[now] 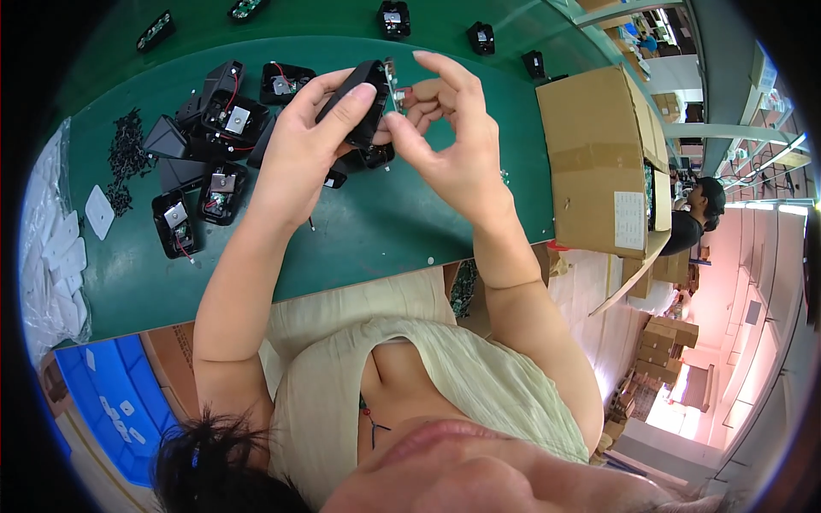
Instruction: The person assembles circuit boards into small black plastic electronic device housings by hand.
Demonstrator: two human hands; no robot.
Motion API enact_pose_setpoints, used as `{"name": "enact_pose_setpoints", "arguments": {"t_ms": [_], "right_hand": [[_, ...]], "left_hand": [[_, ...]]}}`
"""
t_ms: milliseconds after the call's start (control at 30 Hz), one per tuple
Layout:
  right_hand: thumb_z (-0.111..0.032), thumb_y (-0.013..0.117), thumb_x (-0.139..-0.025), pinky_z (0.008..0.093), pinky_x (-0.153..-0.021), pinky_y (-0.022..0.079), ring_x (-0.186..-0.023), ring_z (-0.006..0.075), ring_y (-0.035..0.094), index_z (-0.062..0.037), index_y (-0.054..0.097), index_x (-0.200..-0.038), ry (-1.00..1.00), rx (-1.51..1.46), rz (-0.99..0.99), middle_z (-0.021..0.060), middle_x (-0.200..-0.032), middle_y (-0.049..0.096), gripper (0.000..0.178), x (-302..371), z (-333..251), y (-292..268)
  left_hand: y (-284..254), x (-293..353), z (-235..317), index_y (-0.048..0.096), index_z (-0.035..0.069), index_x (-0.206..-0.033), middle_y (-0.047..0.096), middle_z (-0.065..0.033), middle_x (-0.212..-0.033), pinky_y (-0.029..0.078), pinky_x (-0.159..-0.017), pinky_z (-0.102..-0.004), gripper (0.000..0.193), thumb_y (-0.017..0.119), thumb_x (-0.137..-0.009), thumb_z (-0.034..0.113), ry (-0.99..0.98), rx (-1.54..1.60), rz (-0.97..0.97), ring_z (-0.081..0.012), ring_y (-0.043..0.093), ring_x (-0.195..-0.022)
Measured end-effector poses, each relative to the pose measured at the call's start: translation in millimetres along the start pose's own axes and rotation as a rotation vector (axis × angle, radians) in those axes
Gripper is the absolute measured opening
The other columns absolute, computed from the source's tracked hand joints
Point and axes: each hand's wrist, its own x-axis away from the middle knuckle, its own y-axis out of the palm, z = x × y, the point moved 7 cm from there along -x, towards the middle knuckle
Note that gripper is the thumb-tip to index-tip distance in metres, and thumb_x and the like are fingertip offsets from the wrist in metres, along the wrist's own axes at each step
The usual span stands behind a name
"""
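Note:
My left hand (301,141) grips a black plastic housing (351,96), its thumb pressed along the near side and its fingers around the back. A small circuit board (393,84) stands at the housing's right-facing open side; whether it is seated inside cannot be told. My right hand (466,150) has its thumb and curled fingers at the board's lower part, with the index finger raised and apart from it. Below the hands, another black housing (376,156) lies partly hidden. Several open housings with metal blocks and red wires, such as this housing (235,120), are grouped left of my left hand.
A pile of black screws (126,162) and a white plate (99,212) lie at the left, beside bagged white plates (64,256). A cardboard box (590,162) stands at the right. More housings (394,19) sit along the far side. A blue bin (111,402) is below left.

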Motion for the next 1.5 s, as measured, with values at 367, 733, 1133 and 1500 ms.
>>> {"name": "enact_pose_setpoints", "arguments": {"t_ms": [367,733,1133,1500], "right_hand": [[-0.003,0.072,-0.061,0.0326,-0.057,0.045,-0.068,0.0252,0.052,-0.0029,0.046,-0.109,-0.280,0.142,-0.105,0.0099,-0.083,0.054,0.055,6.1,-31.5,12.4],[-0.008,0.074,-0.057,0.0326,-0.058,0.046,-0.069,0.0242,0.052,-0.0064,0.054,-0.098,-0.439,0.215,-0.023,0.0072,-0.086,0.053,0.046,12.3,-38.3,13.5],[-0.004,0.070,-0.060,0.0288,-0.054,0.042,-0.064,0.0195,0.051,-0.0073,0.060,-0.083,-0.543,0.252,0.021,0.0035,-0.080,0.055,0.026,7.1,-35.3,6.6],[0.002,0.070,-0.059,0.0277,-0.051,0.039,-0.061,0.0193,0.048,-0.0062,0.056,-0.075,-0.491,0.233,0.205,0.0034,-0.071,0.054,0.022,-5.2,-23.6,2.3]], "left_hand": [[-6.3,-4.2,-6.8,0.048,0.003,-0.112,0.056,-0.0044,-0.099,0.048,-0.073,-0.0262,0.028,0.051,-0.087,0.014,-0.096,-0.069,-0.045,-0.0115,0.057,-0.089],[-0.6,-2.5,-5.8,0.049,0.005,-0.107,0.059,-0.0029,-0.090,0.047,-0.065,-0.0226,0.030,0.060,-0.083,0.018,-0.155,0.040,-0.172,-0.0080,0.056,-0.078],[-2.4,-2.2,-7.0,0.043,0.003,-0.116,0.055,-0.0053,-0.101,0.048,-0.076,-0.0260,0.031,0.050,-0.088,0.014,0.024,0.045,-0.125,-0.0108,0.055,-0.090],[11.5,3.8,-3.4,0.047,0.001,-0.113,0.053,-0.0056,-0.105,0.039,-0.086,-0.0293,0.044,0.029,-0.095,0.038,0.004,0.214,-0.142,-0.0131,0.050,-0.096]]}}
